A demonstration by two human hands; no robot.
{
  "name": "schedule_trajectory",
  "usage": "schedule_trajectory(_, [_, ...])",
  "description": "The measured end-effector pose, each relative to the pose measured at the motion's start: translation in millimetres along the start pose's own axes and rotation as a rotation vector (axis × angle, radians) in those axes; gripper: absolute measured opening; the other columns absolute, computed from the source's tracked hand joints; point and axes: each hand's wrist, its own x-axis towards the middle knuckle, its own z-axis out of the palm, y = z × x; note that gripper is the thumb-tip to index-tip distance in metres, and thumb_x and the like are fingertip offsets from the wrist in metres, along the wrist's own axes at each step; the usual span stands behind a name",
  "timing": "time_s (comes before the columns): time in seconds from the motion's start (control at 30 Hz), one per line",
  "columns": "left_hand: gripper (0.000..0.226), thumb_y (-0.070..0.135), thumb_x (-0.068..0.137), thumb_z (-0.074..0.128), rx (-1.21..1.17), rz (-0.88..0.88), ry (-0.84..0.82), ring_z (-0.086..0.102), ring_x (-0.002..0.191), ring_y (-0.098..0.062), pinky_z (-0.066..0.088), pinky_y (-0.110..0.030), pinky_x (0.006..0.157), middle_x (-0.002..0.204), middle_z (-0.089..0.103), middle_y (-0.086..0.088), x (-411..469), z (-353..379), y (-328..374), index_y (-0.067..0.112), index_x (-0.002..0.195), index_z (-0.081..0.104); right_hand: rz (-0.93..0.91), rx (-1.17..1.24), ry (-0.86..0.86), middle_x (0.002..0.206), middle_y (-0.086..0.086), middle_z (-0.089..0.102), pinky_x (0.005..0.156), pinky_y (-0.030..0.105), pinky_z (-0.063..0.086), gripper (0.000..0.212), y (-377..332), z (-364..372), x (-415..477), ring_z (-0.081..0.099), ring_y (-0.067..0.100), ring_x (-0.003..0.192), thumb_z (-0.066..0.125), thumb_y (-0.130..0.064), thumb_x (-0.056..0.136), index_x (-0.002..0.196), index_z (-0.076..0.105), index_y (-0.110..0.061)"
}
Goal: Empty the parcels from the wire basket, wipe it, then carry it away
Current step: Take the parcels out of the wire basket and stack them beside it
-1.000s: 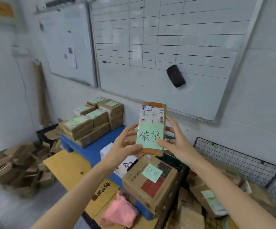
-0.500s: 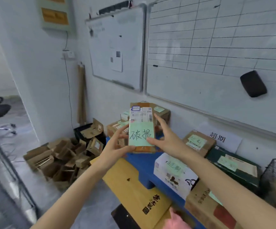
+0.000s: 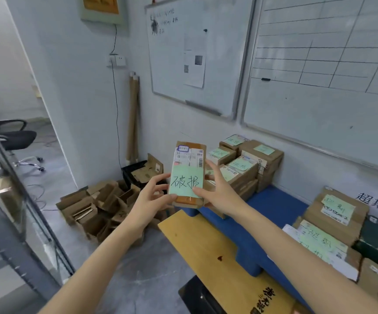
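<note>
Yellow board (image 3: 206, 245) lies nearest, beside a blue platform (image 3: 240, 227) bearing taped boxes (image 3: 335, 211) with green notes at the right. Above the platform's left end both hands grasp one brown parcel (image 3: 189, 155) upright between them. The left hand (image 3: 151, 196) pinches its left edge, thumb on the front. The right hand (image 3: 219, 193) clasps the right edge, thumb on the green note (image 3: 186, 182) and forefinger straight. Just behind stands a stack of parcels (image 3: 247, 166). Further left, a black crate (image 3: 131, 173) holds cardboard scraps, with more scattered on the floor (image 3: 97, 205) below the whiteboard (image 3: 319, 109).
</note>
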Motion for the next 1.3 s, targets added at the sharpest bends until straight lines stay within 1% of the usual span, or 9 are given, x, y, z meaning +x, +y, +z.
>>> schedule_trajectory(0.1, [0.046,0.028,0.092,0.068,-0.042,-0.032,0.012,0.065,0.106,-0.013,0.057,-0.028,0.081,0.128,0.061,0.004,21,-10,-15,0.047,0.128,0.049,0.009,-0.051,-0.006,0.134,-0.014,0.044,0.096,0.049,0.054,0.085,3,10,30,0.045,0.013,0.131,0.068,-0.018,0.092,0.153,0.013,-0.039])
schedule_trajectory(0.27, [0.044,0.017,0.094,0.065,-0.097,-0.037,0.038,0.069,0.096,-0.008,0.055,-0.02,0.069,0.123,0.063,-0.001,66,-24,-33,0.039,0.128,0.05,0.002,-0.149,-0.031,0.153,-0.007,0.04,0.112,0.04,0.039,0.085,10,16,86,0.035,0.014,0.142,0.067,-0.023,0.094,0.156,0.01,-0.034])
schedule_trajectory(0.47, [0.04,0.011,0.092,0.066,-0.139,-0.194,0.006,0.071,0.095,-0.013,0.055,-0.019,0.066,0.119,0.067,-0.006,149,-40,-55,0.024,0.127,0.055,0.061,-0.256,0.04,0.142,-0.004,0.044,0.102,0.044,0.047,0.065,30,-13,162,0.056,0.013,0.113,0.064,-0.033,0.094,0.149,0.029,-0.035])
schedule_trajectory(0.6, [0.037,0.008,0.091,0.065,-0.112,-0.303,-0.074,0.066,0.104,-0.019,0.056,-0.025,0.073,0.117,0.067,-0.006,201,-37,-75,0.022,0.124,0.057,0.102,-0.329,0.101,0.141,-0.004,0.045,0.094,0.03,0.042,0.056,53,-46,201,0.049,0.017,0.128,0.062,-0.03,0.096,0.147,0.039,-0.025])
schedule_trajectory(0.73, [0.032,0.008,0.09,0.066,-0.082,-0.376,-0.148,0.069,0.1,-0.016,0.056,-0.03,0.079,0.11,0.07,-0.004,234,-32,-101,0.024,0.117,0.062,0.105,-0.454,0.188,0.144,-0.002,0.047,0.105,0.035,0.039,0.048,79,-74,229,0.044,0.017,0.132,0.062,-0.03,0.095,0.14,0.049,-0.021])
schedule_trajectory(0.87, [0.031,0.003,0.089,0.066,-0.094,-0.44,-0.188,0.071,0.09,-0.014,0.056,-0.028,0.074,0.112,0.071,-0.008,256,-28,-121,0.017,0.116,0.064,0.134,-0.561,0.223,0.147,0.0,0.043,0.09,0.028,0.037,0.042,106,-87,251,0.049,0.019,0.125,0.063,-0.023,0.095,0.136,0.054,-0.022])
schedule_trajectory(0.93, [0.03,0.001,0.089,0.065,-0.112,-0.471,-0.22,0.072,0.089,-0.016,0.056,-0.027,0.074,0.111,0.072,-0.009,267,-27,-130,0.015,0.116,0.065,0.146,-0.599,0.224,0.147,0.0,0.041,0.092,0.03,0.038,0.04,119,-90,258,0.045,0.019,0.129,0.063,-0.022,0.095,0.134,0.055,-0.022])
schedule_trajectory(1.1, [0.031,0.002,0.091,0.063,-0.138,-0.517,-0.327,0.069,0.105,-0.029,0.054,-0.044,0.096,0.111,0.073,-0.013,286,-21,-147,0.011,0.12,0.062,0.178,-0.639,0.219,0.147,0.0,0.041,0.103,0.033,0.036,0.039,141,-96,269,0.038,0.02,0.137,0.065,-0.02,0.094,0.131,0.057,-0.022])
schedule_trajectory(1.3, [0.04,0.014,0.085,0.07,-0.115,-0.524,-0.418,0.066,0.111,-0.03,0.049,-0.049,0.102,0.115,0.072,-0.011,306,-7,-163,0.015,0.124,0.061,0.208,-0.625,0.244,0.144,0.0,0.043,0.104,0.03,0.035,0.037,148,-101,270,0.041,0.017,0.135,0.064,-0.019,0.094,0.13,0.058,-0.02])
